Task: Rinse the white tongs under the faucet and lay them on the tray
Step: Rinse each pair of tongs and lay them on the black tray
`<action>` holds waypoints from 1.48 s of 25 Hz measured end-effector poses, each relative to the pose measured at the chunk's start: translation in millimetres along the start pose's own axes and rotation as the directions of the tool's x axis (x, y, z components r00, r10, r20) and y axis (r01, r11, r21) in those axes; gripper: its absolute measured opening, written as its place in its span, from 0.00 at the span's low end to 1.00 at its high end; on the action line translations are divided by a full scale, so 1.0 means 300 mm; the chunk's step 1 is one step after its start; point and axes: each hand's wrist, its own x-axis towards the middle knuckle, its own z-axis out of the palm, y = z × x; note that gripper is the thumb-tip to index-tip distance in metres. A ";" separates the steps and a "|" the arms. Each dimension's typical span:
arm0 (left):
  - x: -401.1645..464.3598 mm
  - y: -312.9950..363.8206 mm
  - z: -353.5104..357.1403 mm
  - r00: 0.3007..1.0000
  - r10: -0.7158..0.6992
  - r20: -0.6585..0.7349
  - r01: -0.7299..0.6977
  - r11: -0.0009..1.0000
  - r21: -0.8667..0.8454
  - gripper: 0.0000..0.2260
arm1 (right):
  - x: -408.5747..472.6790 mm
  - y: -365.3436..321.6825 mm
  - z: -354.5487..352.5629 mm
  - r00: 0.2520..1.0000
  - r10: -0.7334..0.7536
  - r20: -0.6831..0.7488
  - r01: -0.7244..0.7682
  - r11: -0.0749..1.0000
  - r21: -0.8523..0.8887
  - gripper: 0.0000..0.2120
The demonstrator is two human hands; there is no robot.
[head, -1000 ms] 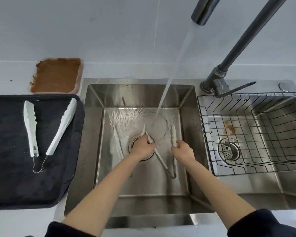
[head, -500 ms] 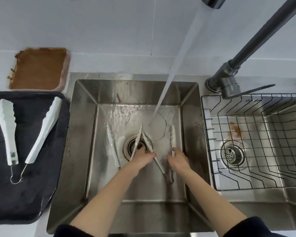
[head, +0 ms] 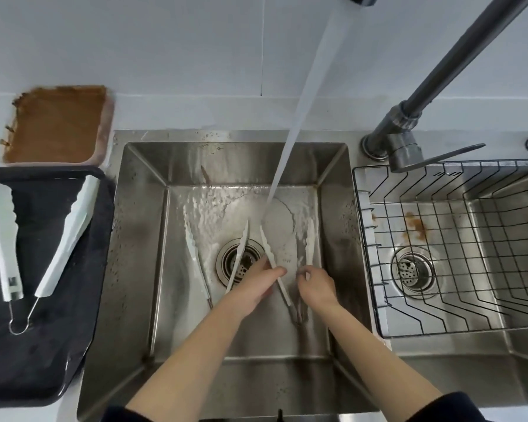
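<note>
Both grips pinch white tongs (head: 270, 257) in the sink (head: 134, 239): left hand (head: 258, 287) one arm, right hand (head: 316, 284) the other (water running onto them).

It was a kitchen — a double stainless sink (head: 141, 239) sat in a pale counter against a plain wall, a dark faucet (head: 433, 86) running into the left basin, a wire basket (head: 457, 245) in the right one, and a black tray (head: 43, 360) at the counter's left edge
</note>
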 end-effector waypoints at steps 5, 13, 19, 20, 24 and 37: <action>-0.034 0.024 0.006 0.998 0.046 -0.049 -0.050 0.995 -0.081 0.15 | -0.025 -0.020 -0.012 0.988 -0.069 -0.139 0.082 0.993 0.089 0.14; -0.135 0.116 -0.019 0.962 0.228 -0.148 -0.236 0.971 -0.044 0.17 | -0.076 -0.092 -0.073 0.940 -0.180 -0.290 0.233 0.959 0.159 0.07; -0.196 0.222 -0.035 0.925 0.355 -0.136 -0.357 0.934 0.010 0.07 | -0.117 -0.132 -0.113 0.947 -0.176 -0.267 0.248 0.931 0.266 0.06; -0.202 0.235 -0.036 0.921 0.370 -0.123 -0.370 0.929 0.025 0.07 | -0.126 -0.135 -0.117 0.951 -0.179 -0.252 0.248 0.929 0.276 0.05; -0.228 0.274 -0.024 0.897 0.433 -0.085 -0.426 0.900 0.089 0.10 | -0.151 -0.145 -0.118 0.960 -0.191 -0.206 0.245 0.927 0.282 0.05; -0.264 0.343 -0.046 0.853 0.516 -0.076 -0.502 0.852 0.149 0.15 | -0.170 -0.112 -0.148 0.930 -0.190 -0.314 0.309 0.866 0.394 0.10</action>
